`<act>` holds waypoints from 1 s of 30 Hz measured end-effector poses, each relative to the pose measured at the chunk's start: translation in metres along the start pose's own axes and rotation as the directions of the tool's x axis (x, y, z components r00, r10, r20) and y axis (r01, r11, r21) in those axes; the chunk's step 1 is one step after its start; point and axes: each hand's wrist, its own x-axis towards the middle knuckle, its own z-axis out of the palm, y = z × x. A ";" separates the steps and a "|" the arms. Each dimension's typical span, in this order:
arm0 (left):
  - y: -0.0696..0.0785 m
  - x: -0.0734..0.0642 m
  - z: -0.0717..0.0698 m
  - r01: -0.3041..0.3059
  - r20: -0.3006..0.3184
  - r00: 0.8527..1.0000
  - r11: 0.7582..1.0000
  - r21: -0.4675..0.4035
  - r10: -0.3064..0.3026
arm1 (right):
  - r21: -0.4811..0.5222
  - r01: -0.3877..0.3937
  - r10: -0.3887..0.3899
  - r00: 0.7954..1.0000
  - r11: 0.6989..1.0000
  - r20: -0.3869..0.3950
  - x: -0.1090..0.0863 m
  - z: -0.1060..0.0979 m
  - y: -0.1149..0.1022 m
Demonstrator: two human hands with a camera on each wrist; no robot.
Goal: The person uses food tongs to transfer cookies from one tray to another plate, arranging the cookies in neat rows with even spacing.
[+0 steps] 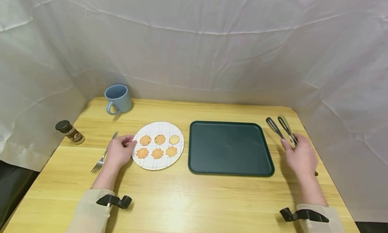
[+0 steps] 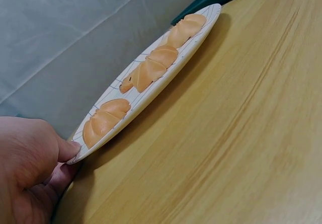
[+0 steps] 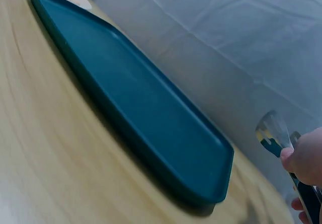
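My left hand (image 1: 120, 151) pinches the left rim of a round white plate (image 1: 159, 127) with a thin check pattern, thumb on top and fingers beneath. On the plate lie two rows of cookies; the nearer row holds ridged, flower-shaped cookies (image 1: 157, 153), and the farther row holds rounder ones (image 1: 160, 139). In the left wrist view the plate (image 2: 151, 94) stands close over the wood. At the far right, my right hand (image 1: 302, 156) grips a pair of metal tongs (image 1: 279, 133), their two slotted heads spread apart and pointing away from me.
A dark green tray (image 1: 230, 148) lies between the plate and the tongs. A fork (image 1: 98, 165) and a knife (image 1: 115, 135) lie by my left hand, partly hidden by it. Farther left are a blue mug (image 1: 121, 101) and a black-capped seasoning jar (image 1: 72, 133). Pale cloth (image 1: 194, 57) surrounds the table.
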 end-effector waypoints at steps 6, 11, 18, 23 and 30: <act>-0.001 0.000 -0.001 0.017 0.007 1.000 1.000 -0.003 -0.017 | 0.004 -0.086 0.086 0.996 0.996 0.005 0.002 0.009 0.016; 0.000 0.002 0.000 0.030 0.018 0.999 0.999 -0.014 -0.030 | 0.035 -0.100 0.101 0.994 0.994 -0.036 0.002 0.016 0.028; 0.001 0.006 0.001 0.032 0.030 0.999 0.999 -0.015 -0.032 | 0.079 -0.113 0.119 0.990 0.990 -0.081 0.000 0.025 0.036; 0.002 0.007 0.000 0.019 0.019 1.000 1.000 -0.009 -0.019 | 0.086 -0.144 0.150 0.986 0.986 -0.072 -0.001 0.026 0.036; 0.008 0.002 -0.006 -0.014 -0.001 1.000 1.000 0.015 0.014 | 0.043 -0.172 0.174 0.984 0.984 -0.037 -0.002 0.022 0.033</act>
